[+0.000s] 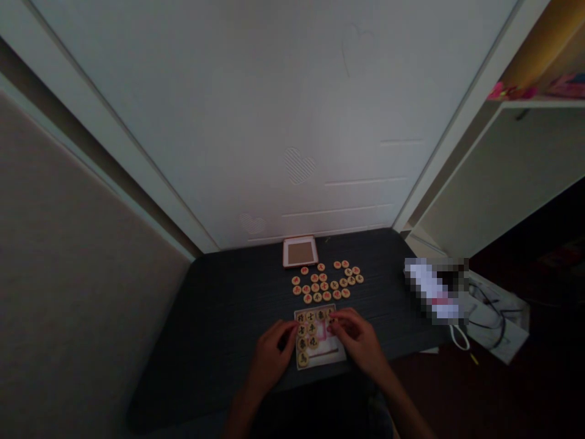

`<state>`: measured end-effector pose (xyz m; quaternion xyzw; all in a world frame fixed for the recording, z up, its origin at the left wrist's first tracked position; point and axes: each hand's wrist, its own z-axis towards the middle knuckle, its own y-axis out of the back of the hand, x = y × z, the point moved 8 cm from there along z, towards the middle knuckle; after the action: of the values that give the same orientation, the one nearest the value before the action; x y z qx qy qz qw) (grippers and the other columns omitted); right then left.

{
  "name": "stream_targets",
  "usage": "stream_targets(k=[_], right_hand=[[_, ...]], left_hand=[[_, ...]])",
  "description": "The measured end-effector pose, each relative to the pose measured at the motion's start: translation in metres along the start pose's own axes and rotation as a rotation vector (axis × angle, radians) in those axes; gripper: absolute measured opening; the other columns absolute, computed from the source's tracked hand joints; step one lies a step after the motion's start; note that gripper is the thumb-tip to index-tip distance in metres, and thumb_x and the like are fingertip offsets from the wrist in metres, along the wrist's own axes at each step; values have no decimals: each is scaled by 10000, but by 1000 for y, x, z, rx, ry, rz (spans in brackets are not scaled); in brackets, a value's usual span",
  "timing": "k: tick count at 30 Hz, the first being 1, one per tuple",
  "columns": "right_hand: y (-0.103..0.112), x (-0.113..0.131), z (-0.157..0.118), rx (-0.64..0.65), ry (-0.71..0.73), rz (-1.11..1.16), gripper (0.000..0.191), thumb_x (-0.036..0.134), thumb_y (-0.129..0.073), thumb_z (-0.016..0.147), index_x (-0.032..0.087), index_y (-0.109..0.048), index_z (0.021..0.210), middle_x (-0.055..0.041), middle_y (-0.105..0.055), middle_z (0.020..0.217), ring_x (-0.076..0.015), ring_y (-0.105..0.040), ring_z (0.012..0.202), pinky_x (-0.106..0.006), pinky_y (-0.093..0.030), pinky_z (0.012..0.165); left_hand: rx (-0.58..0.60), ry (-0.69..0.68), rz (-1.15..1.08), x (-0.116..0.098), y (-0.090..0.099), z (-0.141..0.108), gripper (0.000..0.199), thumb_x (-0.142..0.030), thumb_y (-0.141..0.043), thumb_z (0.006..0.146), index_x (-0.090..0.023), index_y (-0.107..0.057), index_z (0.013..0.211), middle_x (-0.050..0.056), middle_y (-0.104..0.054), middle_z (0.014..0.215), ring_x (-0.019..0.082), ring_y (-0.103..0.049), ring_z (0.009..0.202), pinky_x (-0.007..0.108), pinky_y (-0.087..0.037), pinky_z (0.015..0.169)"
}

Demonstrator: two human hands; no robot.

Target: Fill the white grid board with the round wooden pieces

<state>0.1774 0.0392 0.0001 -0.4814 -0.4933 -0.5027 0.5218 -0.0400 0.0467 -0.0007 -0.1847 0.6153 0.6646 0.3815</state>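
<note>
On the dark table lies a light card [326, 360] with several round black-marked pieces in rows along its top and left side. My left hand [274, 353] is at the card's left edge, thumb and index finger close together beside a black-marked piece [302, 330]; whether they grip it is too small to tell. At the card's upper right, my right hand [359, 341] has its fingertips drawn together around a black-marked piece, partly hidden by the fingers. Beyond the card, several round pieces [324, 285], mostly red-marked, lie loosely grouped.
An open shallow box [300, 252] stands at the back of the dark table [219, 317], against a white panel [274, 122]. Right of the table are a blurred white item [429, 289], a bag with dark cords [503, 317] and a white cable loop.
</note>
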Motion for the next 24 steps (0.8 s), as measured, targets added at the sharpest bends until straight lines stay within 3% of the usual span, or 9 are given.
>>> stream_targets(k=[5,11,24], right_hand=[[-5,-4,0,18,-35,40,265,413,-732,840,258,-718,1055,-35,-651,1021,-182,-689,830,-286,-570,721],[-13,-9,-1,34,-100,114,372,447,-783,777,245,-696,1077,-28,-693,935,-199,-710,805,-316,-589,734],[-12,-6,-2,31,-98,79,347,458,-790,768,240,-701,1022,-15,-716,889,-198,-717,782,-303,-573,708]], left_hand=[[7,-27,-1,-2,-1,-1,229,-346,-512,987,-254,-702,1074,42,-729,988,195,-681,893,319,-549,842],[-16,-19,0,-6,4,1,194,-342,-570,951,-249,-732,1004,24,-720,868,180,-678,772,283,-548,744],[18,-2,-14,-3,1,0,225,-355,-519,981,-241,-713,993,30,-709,895,181,-665,809,281,-526,758]])
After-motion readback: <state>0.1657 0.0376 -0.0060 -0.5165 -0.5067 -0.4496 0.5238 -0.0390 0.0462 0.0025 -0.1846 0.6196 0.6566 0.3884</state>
